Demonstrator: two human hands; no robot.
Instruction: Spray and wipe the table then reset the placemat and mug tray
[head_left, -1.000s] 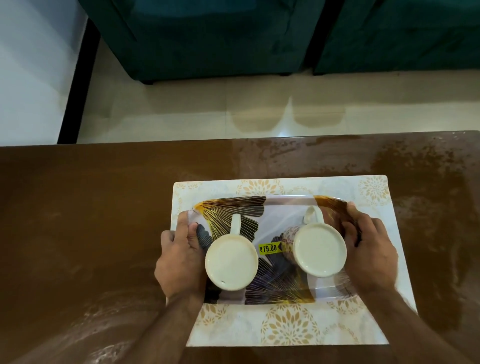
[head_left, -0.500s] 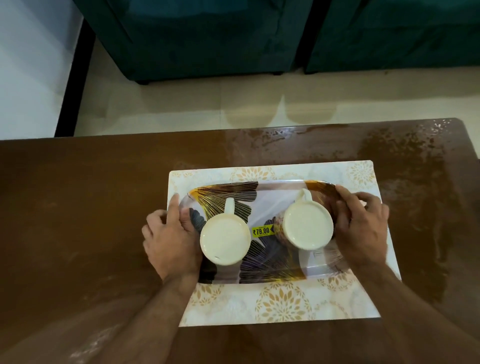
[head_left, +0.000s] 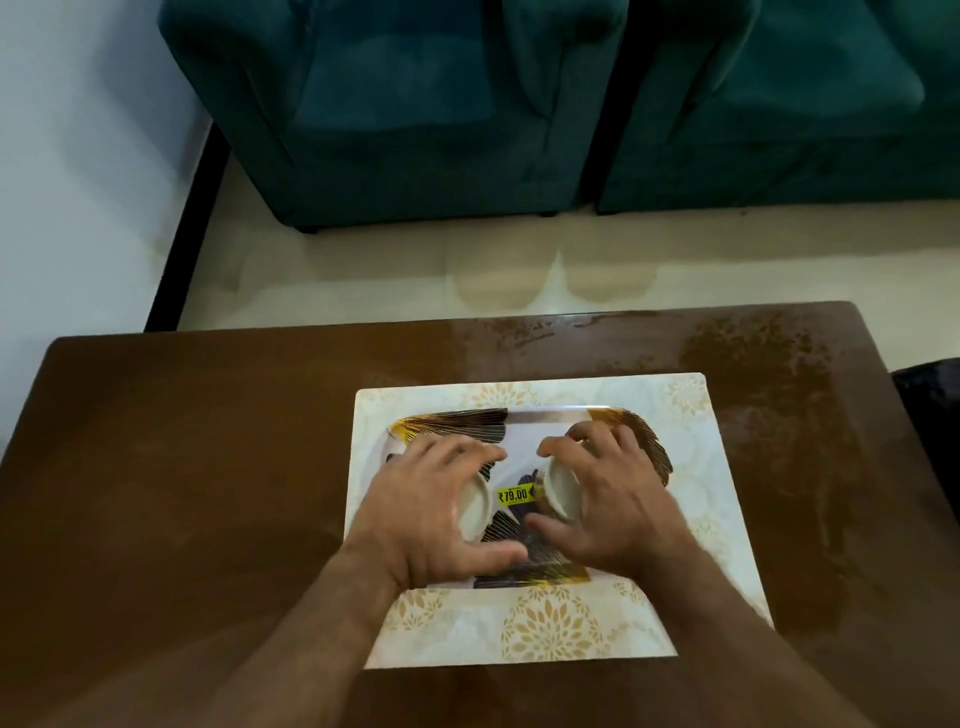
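left hand (head_left: 431, 499) cupped over the left mug (head_left: 474, 506), fingers spread around it; right hand (head_left: 613, 499) likewise over the right mug (head_left: 563, 488) | tray (head_left: 545, 415) on placemat (head_left: 545, 629); placemat centred on the brown table (head_left: 182, 467) | table's right side streaked

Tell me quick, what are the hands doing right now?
Left hand: fingers spread over the left mug; a firm grip cannot be told.
Right hand: fingers spread over the right mug; likewise unclear.
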